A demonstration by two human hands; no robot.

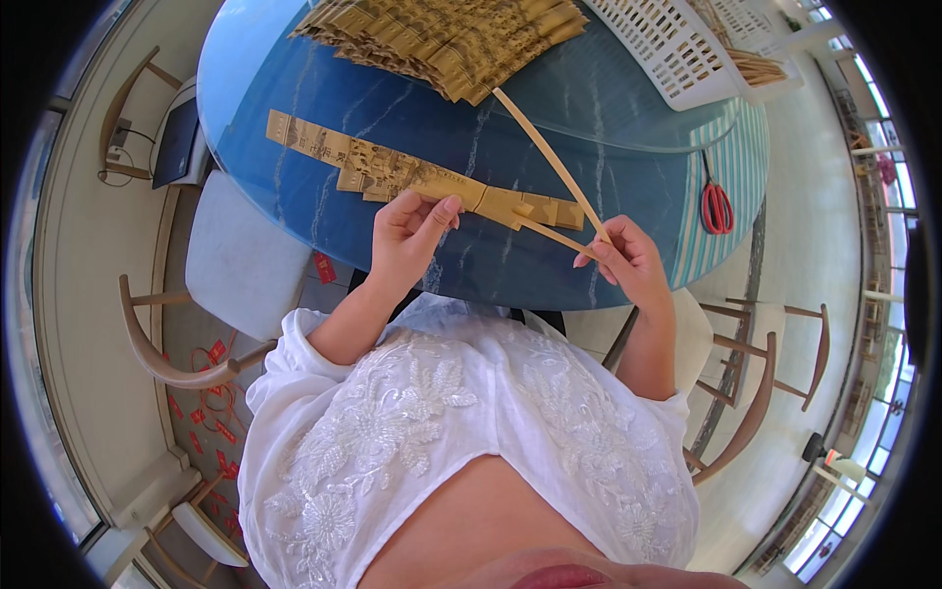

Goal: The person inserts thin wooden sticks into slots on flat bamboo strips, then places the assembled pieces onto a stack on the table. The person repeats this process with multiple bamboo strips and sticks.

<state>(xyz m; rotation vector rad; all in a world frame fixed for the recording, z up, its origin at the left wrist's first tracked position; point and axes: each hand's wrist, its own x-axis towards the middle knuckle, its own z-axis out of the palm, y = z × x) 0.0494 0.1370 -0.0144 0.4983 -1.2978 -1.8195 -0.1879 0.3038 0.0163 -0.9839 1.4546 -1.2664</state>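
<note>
Round blue bench [294, 118] carrying a heap of printed tan strips [442, 34] and a white basket [667, 49], and near its front edge the left hand [407, 236] pinches the folded strip [392, 172] while the right hand [628, 260] grips two thin sticks [549, 157], red scissors [716, 206] well apart.

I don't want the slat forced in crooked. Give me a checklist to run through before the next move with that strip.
1. Left hand pinning the printed paper strip to the blue table: ok.
2. Right hand gripping the bamboo slats where they meet: ok.
3. Lower slat's tip reaching the strip's folded end: ok; whether it is inside a fold: cannot tell.
4. Strip lying flat and straight: ok.
5. Stack of folded strips clear of the upper slat: not ok, the slat's far end touches it.
6. Red scissors out of the way: ok.
</note>
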